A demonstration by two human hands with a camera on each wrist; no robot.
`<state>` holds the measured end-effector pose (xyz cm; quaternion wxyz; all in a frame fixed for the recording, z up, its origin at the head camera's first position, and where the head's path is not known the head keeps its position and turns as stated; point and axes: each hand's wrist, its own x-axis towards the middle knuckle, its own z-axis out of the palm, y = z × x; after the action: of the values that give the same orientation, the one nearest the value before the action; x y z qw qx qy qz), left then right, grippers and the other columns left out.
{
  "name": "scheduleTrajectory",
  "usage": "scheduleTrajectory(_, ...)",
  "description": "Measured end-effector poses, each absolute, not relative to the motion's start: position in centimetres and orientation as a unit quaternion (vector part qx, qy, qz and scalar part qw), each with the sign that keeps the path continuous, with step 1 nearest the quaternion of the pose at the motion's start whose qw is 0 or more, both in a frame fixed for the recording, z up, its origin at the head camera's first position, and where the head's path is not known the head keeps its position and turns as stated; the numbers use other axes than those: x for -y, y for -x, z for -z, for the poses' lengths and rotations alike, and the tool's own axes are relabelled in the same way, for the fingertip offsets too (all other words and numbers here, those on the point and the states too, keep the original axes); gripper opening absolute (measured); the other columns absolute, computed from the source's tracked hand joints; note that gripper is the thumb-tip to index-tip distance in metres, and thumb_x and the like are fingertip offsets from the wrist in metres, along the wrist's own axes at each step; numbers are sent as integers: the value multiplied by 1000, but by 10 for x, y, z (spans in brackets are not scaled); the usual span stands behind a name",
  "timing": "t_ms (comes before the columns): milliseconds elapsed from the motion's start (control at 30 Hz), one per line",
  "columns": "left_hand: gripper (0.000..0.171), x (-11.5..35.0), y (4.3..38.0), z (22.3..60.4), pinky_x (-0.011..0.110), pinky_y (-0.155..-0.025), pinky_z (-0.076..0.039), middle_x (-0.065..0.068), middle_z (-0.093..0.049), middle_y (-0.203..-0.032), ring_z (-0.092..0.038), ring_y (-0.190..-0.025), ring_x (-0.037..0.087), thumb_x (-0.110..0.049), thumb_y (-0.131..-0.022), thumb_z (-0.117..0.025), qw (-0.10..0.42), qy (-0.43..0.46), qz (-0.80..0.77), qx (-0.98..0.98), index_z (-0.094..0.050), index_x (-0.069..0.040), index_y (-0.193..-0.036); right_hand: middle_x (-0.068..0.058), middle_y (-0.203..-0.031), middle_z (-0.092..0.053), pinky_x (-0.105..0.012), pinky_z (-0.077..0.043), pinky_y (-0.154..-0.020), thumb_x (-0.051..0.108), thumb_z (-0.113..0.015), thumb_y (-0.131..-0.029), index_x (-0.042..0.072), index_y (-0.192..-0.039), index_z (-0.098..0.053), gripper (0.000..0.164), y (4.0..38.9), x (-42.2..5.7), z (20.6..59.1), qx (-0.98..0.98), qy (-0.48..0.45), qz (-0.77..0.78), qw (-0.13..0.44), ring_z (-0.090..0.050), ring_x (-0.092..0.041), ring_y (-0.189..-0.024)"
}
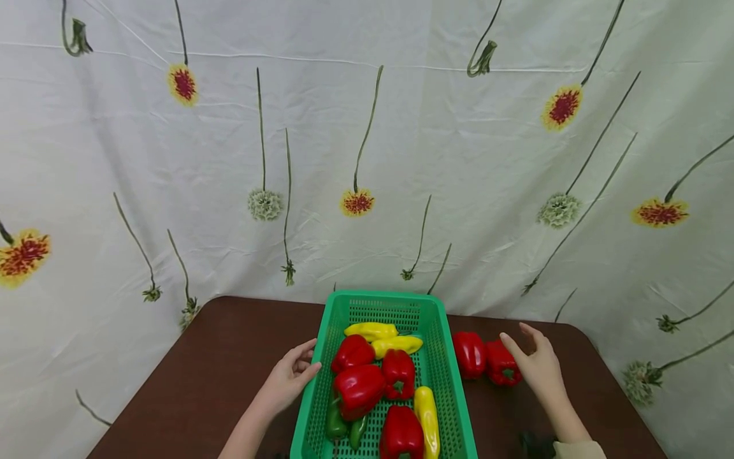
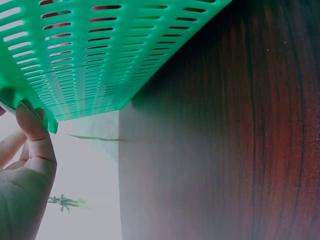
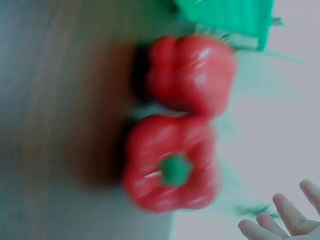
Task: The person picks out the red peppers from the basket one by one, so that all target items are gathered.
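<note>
In the head view my left hand (image 1: 291,376) is at the left side of a green plastic basket (image 1: 315,382), its thumb and fingertips touching the rim with the fingers loosely bent. The left wrist view shows that thumb against the basket's lip (image 2: 52,124). Over the table's right side, my right hand (image 1: 539,366) hangs with thumb and fingers spread, holding nothing. Nearest to it is a red bell pepper (image 1: 503,362), its green stem visible in the right wrist view. A second red bell pepper (image 1: 469,354) lies against it, beside the basket.
Inside the basket lie several red bell peppers (image 1: 359,390), yellow peppers (image 1: 427,421) and green peppers (image 1: 336,421). The dark brown table (image 1: 229,357) ends at a flower-patterned cloth (image 1: 321,159). A dark object (image 1: 536,444), unclear in kind, sits near my right forearm.
</note>
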<state>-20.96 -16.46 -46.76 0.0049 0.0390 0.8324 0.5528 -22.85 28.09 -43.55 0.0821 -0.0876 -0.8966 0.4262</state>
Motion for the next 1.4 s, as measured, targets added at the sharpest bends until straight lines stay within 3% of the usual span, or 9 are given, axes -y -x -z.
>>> scheduleTrajectory(300,52,165,209,467,24,-74,-50,18,-56,-120,-57,-88,12,-9,-95,-65,0,-44,-551,-834,-48,5,-141,-18,-160,-24,-53,-33,-113,44,-62,-96,8,-153,-30,75,226,-238,390,869,10,-489,69,-29,-39,-145)
scheduleTrajectory(567,52,166,210,467,24,-72,-50,18,-56,-120,-58,-88,12,-10,-95,-65,3,-47,-553,-832,-47,5,-142,-14,-157,-33,-51,-37,-111,37,-68,-93,15,-150,-36,69,228,-195,373,841,-53,-536,47,-38,-37,-142)
scheduleTrajectory(733,53,165,211,467,24,-72,-50,17,-56,-119,-57,-87,12,-10,-95,-65,5,-49,-552,-832,-47,5,-142,-13,-154,-38,-50,-38,-111,28,-73,-90,16,-148,-42,67,227,-170,375,829,-111,-547,32,-39,-36,-141)
scheduleTrajectory(1000,53,164,210,466,26,-73,-50,18,-55,-121,-57,-90,14,-10,-96,-64,12,-43,-555,-831,-45,5,-143,-8,-149,-46,-51,-39,-109,31,-80,-84,19,-144,-48,69,226,-133,389,821,-184,-539,-27,-44,-31,-138)
scheduleTrajectory(1200,53,164,211,468,27,-73,-50,18,-55,-122,-58,-92,16,-11,-96,-64,16,-39,-556,-830,-45,5,-143,-11,-146,-48,-54,-40,-107,30,-80,-84,14,-143,-48,69,223,-115,401,814,-244,-521,-75,-45,-35,-133)
scheduleTrajectory(1400,53,166,211,469,27,-73,-50,18,-55,-121,-58,-90,15,-11,-96,-64,13,-39,-554,-831,-46,5,-143,-14,-141,-52,-53,-49,-97,29,-80,-82,9,-144,-47,73,218,-100,410,829,-267,-474,-130,-48,-36,-128)
